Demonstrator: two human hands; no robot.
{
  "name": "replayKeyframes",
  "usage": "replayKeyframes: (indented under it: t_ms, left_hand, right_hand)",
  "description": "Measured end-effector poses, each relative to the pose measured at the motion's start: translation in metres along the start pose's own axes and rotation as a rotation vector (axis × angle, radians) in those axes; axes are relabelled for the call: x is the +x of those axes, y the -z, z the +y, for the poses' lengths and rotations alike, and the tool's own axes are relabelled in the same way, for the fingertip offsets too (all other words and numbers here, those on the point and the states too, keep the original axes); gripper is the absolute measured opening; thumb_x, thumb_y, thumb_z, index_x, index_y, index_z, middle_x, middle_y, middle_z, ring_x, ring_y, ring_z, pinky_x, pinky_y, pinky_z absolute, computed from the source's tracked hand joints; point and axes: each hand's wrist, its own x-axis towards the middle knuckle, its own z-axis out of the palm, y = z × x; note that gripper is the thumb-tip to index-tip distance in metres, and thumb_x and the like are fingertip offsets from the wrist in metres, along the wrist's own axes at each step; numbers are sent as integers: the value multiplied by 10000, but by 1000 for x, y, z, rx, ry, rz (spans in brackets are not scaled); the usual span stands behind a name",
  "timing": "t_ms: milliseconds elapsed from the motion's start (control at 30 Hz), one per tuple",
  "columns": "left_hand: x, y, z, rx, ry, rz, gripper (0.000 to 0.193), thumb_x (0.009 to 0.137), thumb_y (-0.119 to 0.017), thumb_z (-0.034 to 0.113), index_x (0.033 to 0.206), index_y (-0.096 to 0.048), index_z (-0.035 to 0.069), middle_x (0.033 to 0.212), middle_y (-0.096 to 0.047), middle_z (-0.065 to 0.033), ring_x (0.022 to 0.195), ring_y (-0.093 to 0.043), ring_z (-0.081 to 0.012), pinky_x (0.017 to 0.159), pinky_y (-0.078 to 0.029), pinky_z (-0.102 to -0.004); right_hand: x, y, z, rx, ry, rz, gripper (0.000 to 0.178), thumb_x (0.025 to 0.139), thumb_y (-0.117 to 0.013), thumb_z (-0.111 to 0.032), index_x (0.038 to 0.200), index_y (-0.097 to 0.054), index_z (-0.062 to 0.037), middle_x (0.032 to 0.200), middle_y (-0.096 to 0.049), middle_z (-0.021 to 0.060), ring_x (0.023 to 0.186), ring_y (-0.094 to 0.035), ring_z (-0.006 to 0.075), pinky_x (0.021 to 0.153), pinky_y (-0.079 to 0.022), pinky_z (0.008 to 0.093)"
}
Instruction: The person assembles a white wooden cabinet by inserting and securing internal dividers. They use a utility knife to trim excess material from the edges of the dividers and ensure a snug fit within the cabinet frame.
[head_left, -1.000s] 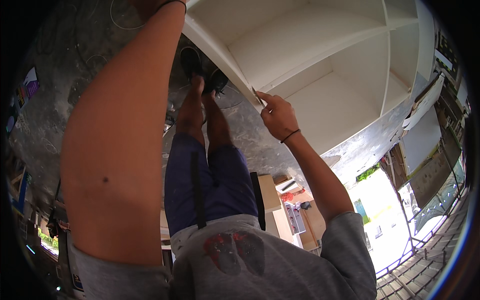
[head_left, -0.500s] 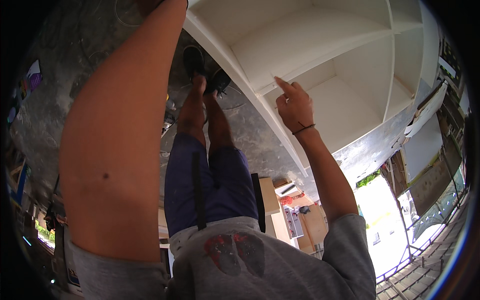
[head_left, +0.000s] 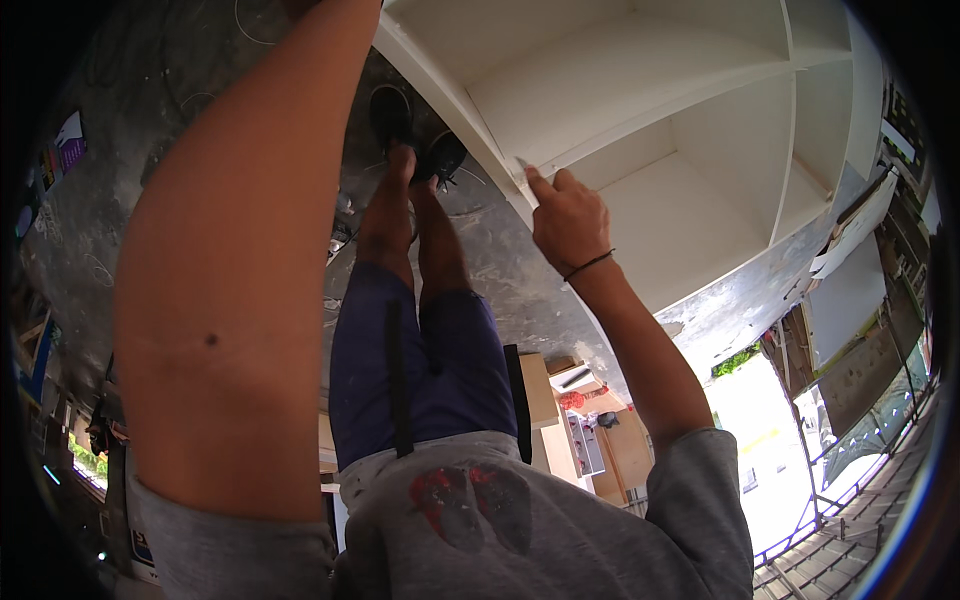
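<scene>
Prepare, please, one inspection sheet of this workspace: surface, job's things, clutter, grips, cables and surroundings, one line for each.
Surface: grey floor, with pale marks.
Job's things: white shelf unit, its visible compartments bare; thin object, too small to identify.
Clutter: purple-and-white item at far left; red item behind the person.
Grips: right grip closed on the thin object, at the unit's front edge; left grip mostly beyond the upper picture edge, state unclear.
Cables: thin curved line on the floor, perhaps a cable.
Surroundings: bright opening and pale panel at right.
</scene>
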Motion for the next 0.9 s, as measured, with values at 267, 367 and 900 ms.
replayKeyframes:
  t_ms: [267, 367, 900]
  left_hand:
    - [-1, 5, 0, 37, -44, 36, 677, 884, -598, 301, 1456, -313, 75, 1514, -284, -197, 1361, -350, -357, 1084, -359, -477]
    - [-4, 9, 4, 50, -66, 42, 675, 884, -599, 302, 1454, -318, 74, 1519, -277, -194, 1368, -340, -356, 1089, -352, -477]
    - [-19, 16, 0, 117, -219, 134, 665, 879, -605, 306, 1443, -344, 70, 1546, -236, -182, 1406, -287, -350, 1114, -314, -481]
  right_hand:
    - [17, 23, 3, 156, -172, -173, 436, 778, -527, -91, 1197, -643, -122, 910, -608, 163, 826, -631, 354, 752, -516, 472]
    - [4, 3, -17, 106, -82, -191, 428, 790, -511, -65, 1197, -637, -113, 898, -599, 154, 829, -630, 352, 739, -521, 468]
    - [-4, 38, 11, 839, -430, -22, 641, 748, -690, -59, 1342, -454, -114, 867, -646, 127, 681, -645, 222, 662, -527, 345]
